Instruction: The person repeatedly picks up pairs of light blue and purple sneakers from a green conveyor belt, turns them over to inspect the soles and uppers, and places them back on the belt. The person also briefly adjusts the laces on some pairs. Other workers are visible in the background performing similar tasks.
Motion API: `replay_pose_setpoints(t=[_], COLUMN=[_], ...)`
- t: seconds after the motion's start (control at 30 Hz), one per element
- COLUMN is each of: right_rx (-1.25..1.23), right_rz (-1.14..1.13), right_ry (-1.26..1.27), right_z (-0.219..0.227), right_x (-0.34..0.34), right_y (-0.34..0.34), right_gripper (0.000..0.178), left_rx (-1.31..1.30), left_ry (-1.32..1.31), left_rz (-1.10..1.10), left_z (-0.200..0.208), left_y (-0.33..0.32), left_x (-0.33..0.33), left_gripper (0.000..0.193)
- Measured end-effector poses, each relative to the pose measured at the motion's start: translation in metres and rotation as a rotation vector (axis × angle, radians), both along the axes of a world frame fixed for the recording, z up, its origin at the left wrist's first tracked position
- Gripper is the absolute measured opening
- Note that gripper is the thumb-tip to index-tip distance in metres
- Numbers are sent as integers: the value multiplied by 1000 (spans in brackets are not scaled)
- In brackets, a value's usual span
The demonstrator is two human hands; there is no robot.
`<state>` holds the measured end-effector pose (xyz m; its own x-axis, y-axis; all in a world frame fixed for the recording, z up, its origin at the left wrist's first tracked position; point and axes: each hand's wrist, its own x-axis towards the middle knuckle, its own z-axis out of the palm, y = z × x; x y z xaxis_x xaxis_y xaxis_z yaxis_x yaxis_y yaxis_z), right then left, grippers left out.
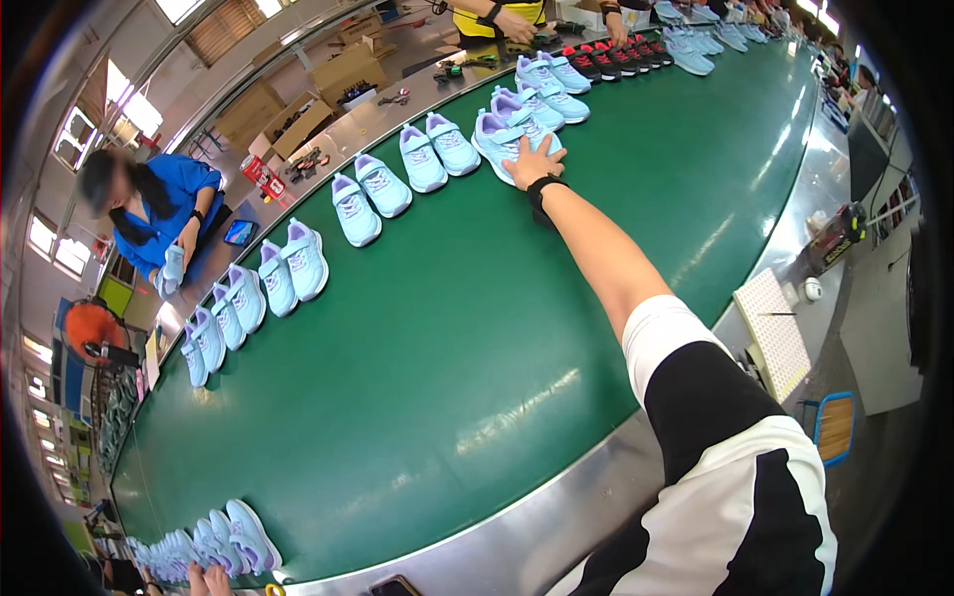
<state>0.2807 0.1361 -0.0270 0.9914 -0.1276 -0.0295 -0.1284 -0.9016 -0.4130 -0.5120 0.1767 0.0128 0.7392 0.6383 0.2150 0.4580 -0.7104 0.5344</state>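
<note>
My right arm reaches from the lower right across a green conveyor belt (427, 368). At its end my right hand (539, 161), with a black band at the wrist, lies over the toes of a pair of light blue sneakers (494, 139). Its fingers spread wide across both shoes and grip them from above. The undersides of the fingertips are hidden. Just beyond stands another light blue pair (532, 99). To the left, a separate pair (438, 154) sits toes toward me. My left hand is out of view.
More blue pairs (293, 263) line the belt's far edge. Black and red shoes (616, 62) stand farther up, near a co-worker's hands (515, 25). A person in blue (169, 214) holds a shoe across the belt. Other hands (211, 580) touch a shoe row (243, 536) at lower left.
</note>
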Motion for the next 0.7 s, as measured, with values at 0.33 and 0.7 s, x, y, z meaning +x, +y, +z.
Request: replay_pose_setpoints(t=[0.33,0.7], right_rx=[348,696], right_rz=[1196,1506], right_ry=[20,-390], right_z=[214,327], right_x=[-245,-474], right_y=[-47,-134], right_gripper=[65,39], left_rx=[-15,-335], left_ry=[-49,-204], left_rz=[-31,-120], left_z=[-5,-5], left_y=[25,17], left_x=[-14,-15], left_gripper=[21,17])
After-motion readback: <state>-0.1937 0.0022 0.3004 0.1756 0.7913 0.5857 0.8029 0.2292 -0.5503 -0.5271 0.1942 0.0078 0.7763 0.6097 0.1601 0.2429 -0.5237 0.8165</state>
